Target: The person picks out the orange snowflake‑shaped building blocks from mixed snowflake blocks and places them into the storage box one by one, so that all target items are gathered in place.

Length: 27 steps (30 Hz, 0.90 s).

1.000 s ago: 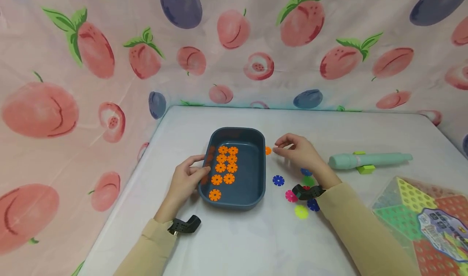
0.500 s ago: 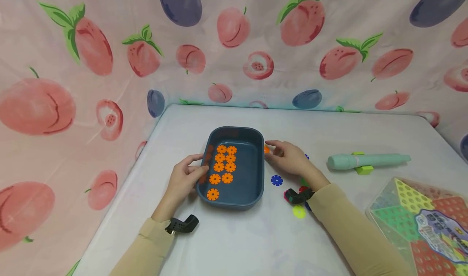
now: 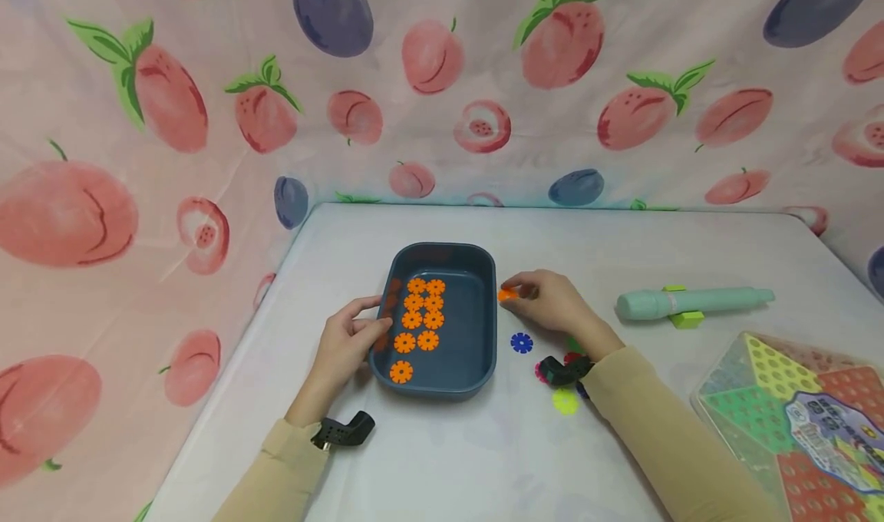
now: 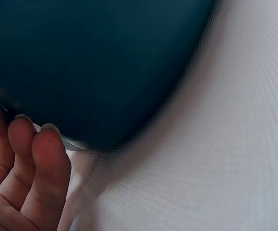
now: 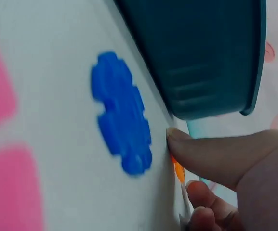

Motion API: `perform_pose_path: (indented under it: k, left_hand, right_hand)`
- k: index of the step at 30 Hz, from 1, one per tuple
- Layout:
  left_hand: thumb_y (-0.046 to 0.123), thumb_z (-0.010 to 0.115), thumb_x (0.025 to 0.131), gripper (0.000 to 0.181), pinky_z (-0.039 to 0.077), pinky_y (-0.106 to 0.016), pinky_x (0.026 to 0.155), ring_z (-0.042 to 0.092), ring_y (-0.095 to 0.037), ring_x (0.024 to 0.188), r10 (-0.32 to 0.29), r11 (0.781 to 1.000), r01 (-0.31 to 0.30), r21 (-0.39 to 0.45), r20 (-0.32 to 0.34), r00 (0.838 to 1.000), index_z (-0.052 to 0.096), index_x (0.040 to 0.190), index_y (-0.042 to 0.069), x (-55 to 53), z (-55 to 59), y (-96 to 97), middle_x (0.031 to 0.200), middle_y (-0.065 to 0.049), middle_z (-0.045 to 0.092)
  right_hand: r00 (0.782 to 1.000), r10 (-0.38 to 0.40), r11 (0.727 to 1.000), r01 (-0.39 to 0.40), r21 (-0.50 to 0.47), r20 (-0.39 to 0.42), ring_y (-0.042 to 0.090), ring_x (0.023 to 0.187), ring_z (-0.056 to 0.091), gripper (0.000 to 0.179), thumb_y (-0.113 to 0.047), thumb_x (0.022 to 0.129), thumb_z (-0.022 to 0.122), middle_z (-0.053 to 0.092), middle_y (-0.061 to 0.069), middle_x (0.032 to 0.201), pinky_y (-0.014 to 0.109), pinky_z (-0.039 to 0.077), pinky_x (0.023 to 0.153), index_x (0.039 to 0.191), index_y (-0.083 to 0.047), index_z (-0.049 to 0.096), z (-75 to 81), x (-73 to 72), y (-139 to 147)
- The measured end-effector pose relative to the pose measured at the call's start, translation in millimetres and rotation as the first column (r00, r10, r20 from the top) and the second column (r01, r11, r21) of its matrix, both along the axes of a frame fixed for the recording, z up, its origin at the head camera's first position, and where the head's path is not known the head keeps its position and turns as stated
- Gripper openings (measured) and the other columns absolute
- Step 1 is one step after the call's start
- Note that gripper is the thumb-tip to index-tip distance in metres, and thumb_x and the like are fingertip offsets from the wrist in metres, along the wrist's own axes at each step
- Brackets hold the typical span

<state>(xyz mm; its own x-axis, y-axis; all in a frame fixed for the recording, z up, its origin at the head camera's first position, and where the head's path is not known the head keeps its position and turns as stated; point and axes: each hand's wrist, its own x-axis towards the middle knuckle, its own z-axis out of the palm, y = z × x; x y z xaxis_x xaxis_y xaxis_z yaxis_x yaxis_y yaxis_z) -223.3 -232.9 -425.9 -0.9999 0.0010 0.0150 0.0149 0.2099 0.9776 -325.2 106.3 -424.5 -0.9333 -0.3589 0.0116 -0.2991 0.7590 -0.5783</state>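
Observation:
A dark blue-grey rectangular tray (image 3: 459, 353) sits on the table with several orange snowflake discs (image 3: 412, 319) lying flat on its left half. My left hand (image 3: 347, 345) holds the tray's left side, thumb over the rim; in the left wrist view its curled fingers (image 4: 49, 149) press against the outer wall. Just right of the tray, my right hand (image 3: 549, 301) pinches another orange snowflake disc (image 3: 508, 295) between thumb and fingers. The right wrist view shows that disc's orange edge (image 5: 179, 172) below the thumb, mostly hidden. A blue snowflake disc (image 3: 521, 343) lies nearby.
Yellow (image 3: 565, 401), pink and other coloured discs lie partly under the right wrist. Further right, a pale green tube-shaped object (image 3: 694, 302) rests on a lime-green stand (image 3: 687, 320). A clear plastic case (image 3: 732, 422) with coloured triangles stands at the right front.
My right hand has moved left and taken hold of the orange disc beside the tray, which now looks tilted. The left hand stays on the tray.

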Motion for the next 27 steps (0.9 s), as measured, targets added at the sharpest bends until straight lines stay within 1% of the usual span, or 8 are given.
perform_pose_path:
  k: [4, 7, 10, 13, 17, 20, 23, 27]
  left_hand:
    - [0.02, 0.069, 0.098, 0.042, 0.049, -0.025, 0.053, 0.071, -0.022, 0.069, -0.005, 1.0, 0.005, 0.002, -0.007, 1.0, 0.061, 0.137, 0.007, 0.3, 0.0, -0.5, 0.091, -0.02, 0.075]
    - [0.02, 0.069, 0.099, 0.041, 0.048, -0.025, 0.054, 0.071, -0.022, 0.069, -0.006, 1.0, 0.006, 0.001, -0.011, 1.0, 0.061, 0.137, 0.007, 0.6, -0.1, -1.3, 0.09, -0.02, 0.075]
    - [0.021, 0.069, 0.099, 0.041, 0.046, -0.025, 0.053, 0.069, -0.022, 0.067, -0.003, 1.0, 0.003, -0.004, -0.012, 1.0, 0.061, 0.137, 0.007, 1.1, 0.0, -1.9, 0.089, -0.02, 0.075]
    - [0.021, 0.069, 0.098, 0.041, 0.044, -0.025, 0.051, 0.068, -0.021, 0.066, 0.0, 1.0, 0.0, -0.009, -0.01, 1.0, 0.061, 0.136, 0.007, 1.7, 0.5, -2.2, 0.089, -0.019, 0.075]
    - [0.021, 0.069, 0.098, 0.041, 0.043, -0.025, 0.05, 0.067, -0.02, 0.065, -0.001, 1.0, 0.001, -0.007, -0.006, 1.0, 0.061, 0.136, 0.007, 1.6, 0.8, -2.1, 0.09, -0.019, 0.075]
    - [0.021, 0.069, 0.098, 0.041, 0.041, -0.025, 0.049, 0.066, -0.02, 0.063, -0.004, 1.0, 0.004, -0.003, -0.006, 1.0, 0.061, 0.136, 0.007, 1.4, 0.9, -1.6, 0.09, -0.02, 0.075]
    - [0.021, 0.069, 0.098, 0.042, 0.041, -0.025, 0.048, 0.065, -0.019, 0.062, -0.006, 1.0, 0.006, 0.005, -0.008, 1.0, 0.061, 0.136, 0.006, 1.4, 0.3, -2.6, 0.089, -0.02, 0.075]
    - [0.021, 0.07, 0.097, 0.043, 0.039, -0.025, 0.048, 0.063, -0.018, 0.06, -0.007, 1.0, 0.007, 0.009, -0.012, 1.0, 0.061, 0.136, 0.006, 1.1, -0.2, -4.5, 0.089, -0.019, 0.075]
  right_hand:
    - [0.999, -0.012, 1.0, 0.013, -0.004, 0.047, 0.03, 0.1, 0.057, 0.03, -0.031, 0.091, 0.078, 0.067, 0.008, 0.109, 0.047, 0.051, 0.088, 0.116, -0.015, 0.074, 3.7, -0.9, 5]
    - [0.995, -0.014, 1.0, 0.013, 0.003, 0.095, 0.031, 0.101, 0.056, 0.03, -0.031, 0.089, 0.08, 0.067, 0.008, 0.11, 0.047, 0.05, 0.089, 0.111, -0.013, 0.072, 7.1, -1.2, 10]
    - [0.991, -0.002, 1.0, 0.001, 0.011, 0.131, 0.029, 0.095, 0.054, 0.032, -0.032, 0.086, 0.083, 0.066, 0.006, 0.103, 0.043, 0.049, 0.083, 0.106, -0.012, 0.07, 11.1, -0.2, 14]
    - [0.99, 0.02, 1.0, -0.023, 0.017, 0.141, 0.027, 0.087, 0.053, 0.033, -0.031, 0.084, 0.085, 0.063, 0.005, 0.095, 0.039, 0.046, 0.076, 0.102, -0.011, 0.066, 14.3, 1.3, 17]
    - [0.989, 0.029, 0.999, -0.032, 0.017, 0.145, 0.025, 0.083, 0.053, 0.033, -0.031, 0.083, 0.086, 0.06, 0.005, 0.088, 0.037, 0.044, 0.073, 0.098, -0.012, 0.063, 16.7, 2.4, 20]
    - [0.988, 0.032, 0.999, -0.034, 0.012, 0.15, 0.025, 0.083, 0.054, 0.03, -0.03, 0.085, 0.085, 0.06, 0.005, 0.087, 0.037, 0.045, 0.072, 0.098, -0.013, 0.064, 18.4, 2.8, 22]
    - [0.987, 0.04, 0.999, -0.042, 0.005, 0.156, 0.025, 0.081, 0.055, 0.022, -0.025, 0.089, 0.081, 0.063, 0.004, 0.087, 0.037, 0.046, 0.071, 0.099, -0.014, 0.066, 21.2, 3.0, 23]
    - [0.986, 0.054, 0.998, -0.05, -0.028, 0.158, 0.023, 0.079, 0.058, 0.016, -0.021, 0.093, 0.076, 0.066, 0.004, 0.089, 0.036, 0.049, 0.07, 0.105, -0.012, 0.069, 27.1, 4.6, 22]
